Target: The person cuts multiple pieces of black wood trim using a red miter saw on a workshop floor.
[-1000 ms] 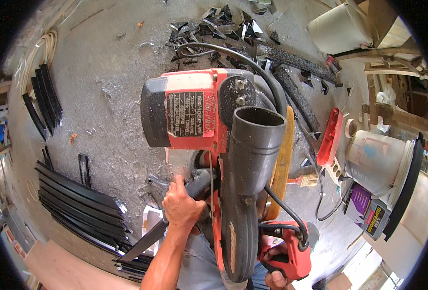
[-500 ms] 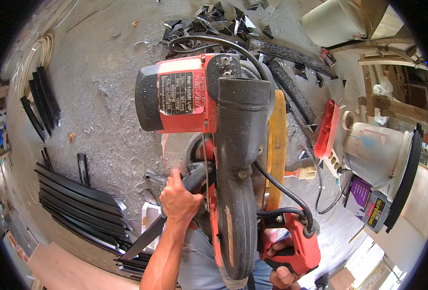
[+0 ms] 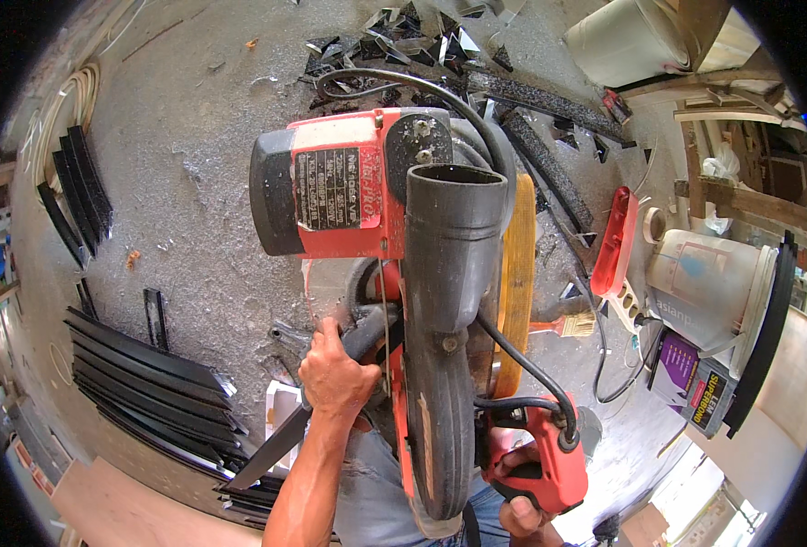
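A red and black miter saw [image 3: 444, 365] fills the middle, its motor [image 3: 331, 187] at the upper left and a black dust port [image 3: 454, 228] with a round opening facing upward. My right hand [image 3: 524, 510] is wrapped round the saw's red trigger handle [image 3: 540, 469], low and right of centre. My left hand [image 3: 335, 378] grips a dark moulding strip [image 3: 276, 448] and presses it at the saw's grey fence, left of the blade guard. The strip slants down toward the lower left. The blade and the strip's far end are hidden by the guard.
Dark strips [image 3: 148, 383] lie stacked at the left, with more [image 3: 84, 187] beyond. Offcuts [image 3: 413, 41] litter the far floor. To the right are a brush [image 3: 568, 325], a red tool-like piece [image 3: 615, 242], a power strip [image 3: 624, 305], a bucket [image 3: 709, 287] and a purple-black box [image 3: 691, 387].
The saw head and its handle have shifted slightly left, with my right hand on the handle, and the dust port's opening shows more. My left hand and the strip have hardly moved.
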The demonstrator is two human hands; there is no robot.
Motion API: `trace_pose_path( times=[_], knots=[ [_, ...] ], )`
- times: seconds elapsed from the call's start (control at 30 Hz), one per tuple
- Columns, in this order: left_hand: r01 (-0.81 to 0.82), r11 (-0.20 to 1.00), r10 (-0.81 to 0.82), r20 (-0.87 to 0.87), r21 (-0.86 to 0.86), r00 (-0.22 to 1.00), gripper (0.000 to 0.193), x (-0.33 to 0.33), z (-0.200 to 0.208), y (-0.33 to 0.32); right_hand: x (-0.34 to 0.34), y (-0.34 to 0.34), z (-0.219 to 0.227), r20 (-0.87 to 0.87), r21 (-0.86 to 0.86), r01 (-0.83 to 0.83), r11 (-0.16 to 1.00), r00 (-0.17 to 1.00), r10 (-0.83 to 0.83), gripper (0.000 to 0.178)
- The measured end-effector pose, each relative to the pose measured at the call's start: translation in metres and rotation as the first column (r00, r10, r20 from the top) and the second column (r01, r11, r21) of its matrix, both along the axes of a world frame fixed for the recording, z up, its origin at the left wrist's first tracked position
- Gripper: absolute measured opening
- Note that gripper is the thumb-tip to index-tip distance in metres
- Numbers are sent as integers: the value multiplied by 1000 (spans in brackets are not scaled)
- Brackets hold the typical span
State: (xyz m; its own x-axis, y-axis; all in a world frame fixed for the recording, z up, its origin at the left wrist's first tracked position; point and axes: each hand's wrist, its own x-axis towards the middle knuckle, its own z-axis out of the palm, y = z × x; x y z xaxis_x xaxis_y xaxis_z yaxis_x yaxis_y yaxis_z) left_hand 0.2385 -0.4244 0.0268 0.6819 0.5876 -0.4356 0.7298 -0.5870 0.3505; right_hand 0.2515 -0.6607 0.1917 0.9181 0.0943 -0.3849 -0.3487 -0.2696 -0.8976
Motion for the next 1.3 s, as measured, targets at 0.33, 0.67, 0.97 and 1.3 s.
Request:
trace_pose_path(
  times=[0.33, 0.67, 0.97, 1.3],
  knots=[
    [-2, 1000, 2, -15, 0, 1000, 59, 1, -1, 1, -3, 3, -13, 77, -2, 60, 998, 995, -60, 56],
    [-15, 1000, 15, 4, -1, 1000, 56, 0, -2, 0, 2, -6, -22, 212, 19, -93, 996, 973, 87, 50],
    [-52, 998, 52, -25, -20, 998, 53, 6, 6, -2, -2, -8, -32, 289, 75, -120, 990, 953, 93, 54],
    [-5, 994, 29, 234, -106, 972, 50, -57, -74, 43, 23, 6, -37, 548, 38, -217, 975, 821, 162, 33]
  ],
)
